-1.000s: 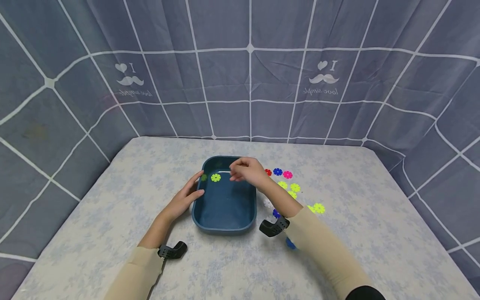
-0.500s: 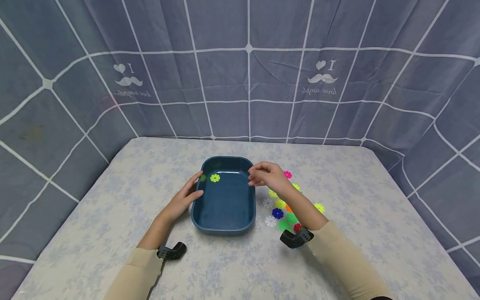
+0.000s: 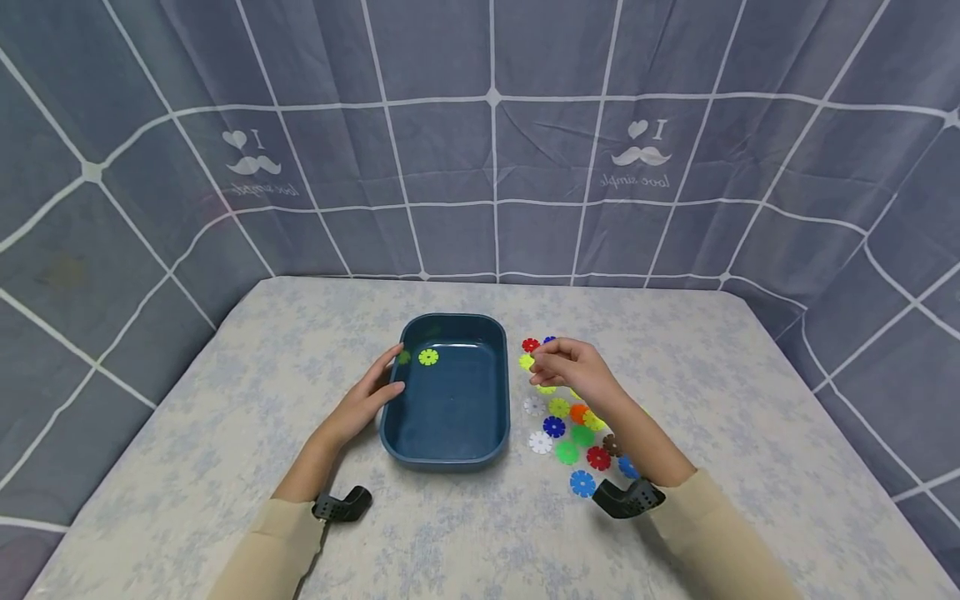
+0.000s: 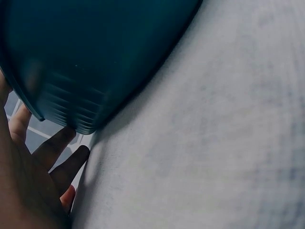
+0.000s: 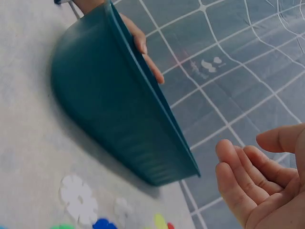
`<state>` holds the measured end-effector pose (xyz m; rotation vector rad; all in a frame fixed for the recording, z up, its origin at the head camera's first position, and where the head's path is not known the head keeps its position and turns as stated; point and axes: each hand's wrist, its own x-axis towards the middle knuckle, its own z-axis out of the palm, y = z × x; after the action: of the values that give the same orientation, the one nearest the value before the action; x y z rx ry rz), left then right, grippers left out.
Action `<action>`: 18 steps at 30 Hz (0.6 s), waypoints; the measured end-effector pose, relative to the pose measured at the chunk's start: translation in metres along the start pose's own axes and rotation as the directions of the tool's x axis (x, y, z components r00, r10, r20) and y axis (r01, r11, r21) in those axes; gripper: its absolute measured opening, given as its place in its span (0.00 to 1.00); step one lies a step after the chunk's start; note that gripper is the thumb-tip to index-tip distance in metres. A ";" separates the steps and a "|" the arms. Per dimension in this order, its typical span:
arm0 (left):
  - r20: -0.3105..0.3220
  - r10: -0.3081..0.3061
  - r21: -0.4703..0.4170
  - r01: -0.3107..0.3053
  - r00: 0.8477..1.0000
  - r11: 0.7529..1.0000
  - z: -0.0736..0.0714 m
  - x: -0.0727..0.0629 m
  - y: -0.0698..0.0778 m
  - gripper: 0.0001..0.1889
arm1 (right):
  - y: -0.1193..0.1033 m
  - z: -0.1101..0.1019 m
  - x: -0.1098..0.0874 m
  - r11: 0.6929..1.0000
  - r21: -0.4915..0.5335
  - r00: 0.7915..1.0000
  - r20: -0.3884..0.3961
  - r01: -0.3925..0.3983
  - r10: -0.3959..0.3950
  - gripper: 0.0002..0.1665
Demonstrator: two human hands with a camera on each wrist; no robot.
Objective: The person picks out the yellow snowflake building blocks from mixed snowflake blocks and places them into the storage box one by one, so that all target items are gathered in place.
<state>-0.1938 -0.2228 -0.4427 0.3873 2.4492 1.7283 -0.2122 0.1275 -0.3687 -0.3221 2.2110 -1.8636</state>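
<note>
A dark teal plastic bin (image 3: 444, 417) stands on the table, with a yellow snowflake-shaped building disc (image 3: 428, 357) inside near its far left corner. My left hand (image 3: 366, 402) rests on its left rim, thumb and a finger lying over the edge. In the left wrist view the other fingers (image 4: 57, 148) spread against the bin's outer side. My right hand (image 3: 581, 371) hovers over the far end of the loose discs, fingers loosely bent and thumb apart from them. Nothing shows between these fingers (image 5: 238, 186) in the right wrist view. Close by its fingertips lies a red disc (image 3: 530, 344).
Several discs are scattered right of the bin, among them a white disc (image 3: 541, 442), a dark blue disc (image 3: 554, 427), a green disc (image 3: 567, 452) and a light blue disc (image 3: 582, 483). A grey-blue curtain (image 3: 450, 158) with white lines hangs behind the table (image 3: 300, 333).
My right hand has moved right, from above the bin to above the discs. My left hand has stayed at the rim, and the yellow disc in the bin has not moved.
</note>
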 end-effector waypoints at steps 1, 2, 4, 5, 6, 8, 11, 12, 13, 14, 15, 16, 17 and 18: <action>0.000 0.002 -0.001 -0.002 1.000 1.000 0.000 0.000 0.000 0.32 | 0.001 -0.002 -0.002 1.000 -0.004 1.000 -0.006 -0.005 0.005 0.16; 0.000 0.002 -0.001 -0.002 1.000 1.000 0.000 0.000 -0.001 0.32 | 0.002 -0.005 -0.003 1.000 -0.004 1.000 -0.012 -0.010 0.010 0.16; 0.000 0.006 -0.001 -0.006 1.000 1.000 0.000 0.000 -0.001 0.32 | 0.004 -0.010 -0.006 1.000 -0.010 1.000 -0.018 -0.016 0.016 0.16; 0.000 0.006 -0.002 -0.006 1.000 1.000 0.000 0.000 -0.001 0.32 | 0.005 -0.012 -0.008 1.000 -0.011 1.000 -0.022 -0.020 0.020 0.16; -0.001 0.006 -0.003 -0.006 1.000 1.000 0.000 0.001 -0.002 0.32 | 0.005 -0.015 -0.009 1.000 -0.012 0.999 -0.025 -0.023 0.023 0.16; 0.001 0.008 -0.003 -0.008 1.000 1.000 0.000 0.001 -0.002 0.32 | 0.007 -0.021 -0.012 0.999 -0.022 0.999 -0.033 -0.024 0.024 0.17; 0.003 0.007 0.000 -0.007 1.000 1.000 0.000 0.001 -0.002 0.32 | 0.009 -0.032 -0.017 0.999 -0.039 0.998 -0.050 -0.028 0.026 0.19; 0.002 0.005 0.000 -0.005 1.000 1.000 0.000 0.001 -0.002 0.32 | 0.009 -0.035 -0.018 0.999 -0.045 0.998 -0.057 -0.031 0.028 0.20; 0.001 0.004 0.002 -0.004 1.000 1.000 0.000 0.001 -0.002 0.32 | 0.010 -0.038 -0.020 0.998 -0.052 0.997 -0.066 -0.038 0.035 0.20; 0.000 0.002 0.004 -0.002 1.000 1.000 -0.001 0.001 -0.001 0.32 | 0.011 -0.042 -0.021 0.997 -0.057 0.996 -0.074 -0.046 0.042 0.20; -0.001 0.001 0.005 -0.001 1.000 1.000 0.000 0.001 -0.001 0.32 | 0.011 -0.045 -0.022 0.997 -0.063 0.996 -0.081 -0.054 0.049 0.21; -0.002 0.000 0.005 0.000 1.000 1.000 -0.001 0.000 0.000 0.33 | 0.012 -0.047 -0.024 0.996 -0.069 0.995 -0.087 -0.062 0.055 0.22; -0.005 0.000 0.007 0.000 1.000 1.000 -0.001 0.000 0.001 0.33 | 0.013 -0.050 -0.025 0.995 -0.074 0.994 -0.093 -0.069 0.062 0.22; -0.006 -0.001 0.006 0.001 1.000 1.000 -0.001 0.000 0.002 0.33 | 0.014 -0.053 -0.026 0.994 -0.079 0.993 -0.096 -0.071 0.064 0.23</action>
<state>-0.1936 -0.2230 -0.4409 0.3823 2.4586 1.7248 -0.2047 0.1873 -0.3726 -0.1750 2.3343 -1.7903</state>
